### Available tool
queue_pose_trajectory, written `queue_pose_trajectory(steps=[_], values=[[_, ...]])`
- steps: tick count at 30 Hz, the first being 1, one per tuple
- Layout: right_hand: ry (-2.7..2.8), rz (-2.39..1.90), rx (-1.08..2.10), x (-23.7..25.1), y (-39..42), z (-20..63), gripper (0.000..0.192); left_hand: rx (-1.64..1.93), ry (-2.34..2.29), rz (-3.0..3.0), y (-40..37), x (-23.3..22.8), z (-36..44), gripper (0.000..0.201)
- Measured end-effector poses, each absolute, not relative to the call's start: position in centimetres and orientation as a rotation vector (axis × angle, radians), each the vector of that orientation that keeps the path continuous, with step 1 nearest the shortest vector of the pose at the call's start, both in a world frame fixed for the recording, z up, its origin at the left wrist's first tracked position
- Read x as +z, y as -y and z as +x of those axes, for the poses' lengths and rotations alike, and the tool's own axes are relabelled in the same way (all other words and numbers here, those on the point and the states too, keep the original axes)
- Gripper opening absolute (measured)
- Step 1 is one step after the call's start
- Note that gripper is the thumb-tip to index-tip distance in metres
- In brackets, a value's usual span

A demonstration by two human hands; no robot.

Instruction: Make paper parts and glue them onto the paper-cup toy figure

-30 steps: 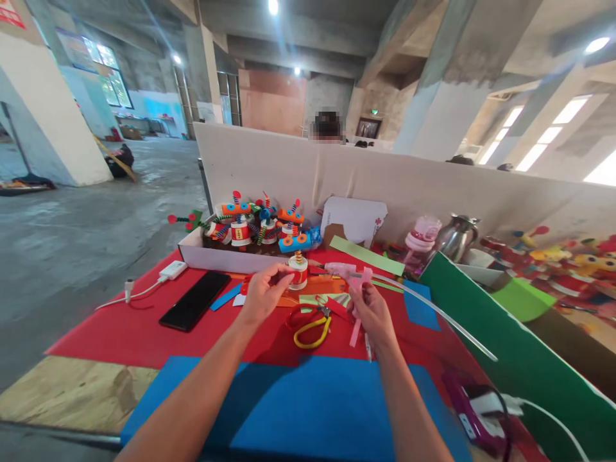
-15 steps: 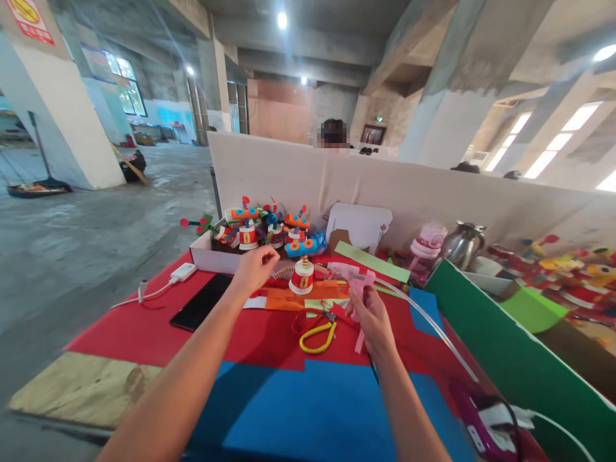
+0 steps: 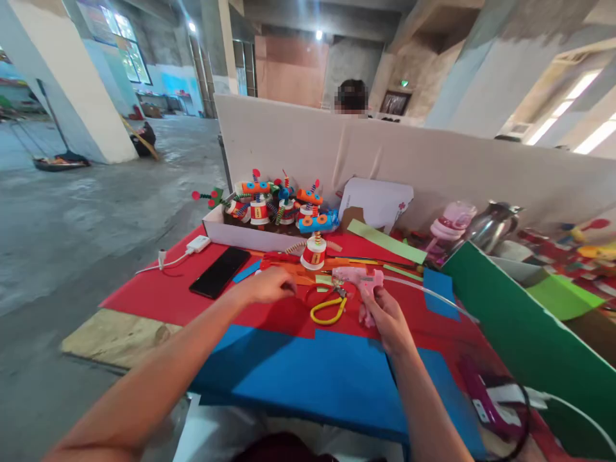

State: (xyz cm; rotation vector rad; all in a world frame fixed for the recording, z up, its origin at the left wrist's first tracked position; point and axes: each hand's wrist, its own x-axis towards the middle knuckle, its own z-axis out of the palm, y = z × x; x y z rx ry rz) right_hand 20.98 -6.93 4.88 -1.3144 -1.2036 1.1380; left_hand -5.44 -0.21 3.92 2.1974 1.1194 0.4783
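My right hand (image 3: pixel 389 316) is wrapped round the handle of a pink hot glue gun (image 3: pixel 359 277), whose nozzle points left. A clear glue stick (image 3: pixel 433 292) trails from its back. My left hand (image 3: pixel 273 285) is closed, its curled fingers pointing down over orange paper; what they hold, if anything, is hidden. Between the hands lie pliers (image 3: pixel 328 314) with a yellow and a red handle. Just behind them stands a paper-cup figure (image 3: pixel 314 254) with a blue tube head (image 3: pixel 317 222) and coiled arms. Red-handled scissors (image 3: pixel 282 257) lie behind my left hand.
Several similar figures stand in a white box (image 3: pixel 250 237) at the back. A black phone (image 3: pixel 220 273) and a white adapter (image 3: pixel 198 244) lie left. A green board (image 3: pixel 520 327) borders the right side, near a purple device (image 3: pixel 488 401). A person (image 3: pixel 351 96) is beyond the white partition (image 3: pixel 289 141).
My left hand has moved down and nearer, from beside the figure's coiled arm to over the orange paper. The glue gun has tipped to a more level position. The view has tilted down.
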Motion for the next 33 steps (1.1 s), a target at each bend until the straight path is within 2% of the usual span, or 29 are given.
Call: queue_pose_trajectory(steps=[3, 7, 13, 17, 22, 28, 33], values=[[1.312, -1.33, 1.114, 3.8, 7.6, 20.1, 0.042, 0.572, -1.332, 2.163, 2.4, 0.7, -5.2, 0.002], [1.42, -1.36, 1.012, 3.5, 8.0, 19.1, 0.034, 0.676, -1.419, 2.191, 3.7, -1.4, -4.2, 0.007], [1.468, -1.41, 0.965, 3.7, 8.7, 18.8, 0.028, 0.662, -1.426, 2.128, 4.5, -0.4, -3.4, 0.011], [1.407, -1.36, 1.021, 3.2, 8.8, 19.1, 0.033, 0.85, -1.309, 1.868, 4.3, 1.2, -3.4, 0.02], [1.395, -1.338, 0.894, 3.1, 8.6, 18.9, 0.038, 1.065, -1.192, 1.655, 2.7, 2.8, -2.9, 0.025], [1.51, -1.326, 0.699, 3.5, 8.9, 18.5, 0.044, 1.111, -1.247, 1.556, 2.4, 1.8, -2.2, 0.019], [1.546, -1.334, 0.544, 2.9, 8.8, 18.6, 0.042, 1.111, -1.176, 1.427, 2.7, 0.6, -2.3, 0.023]])
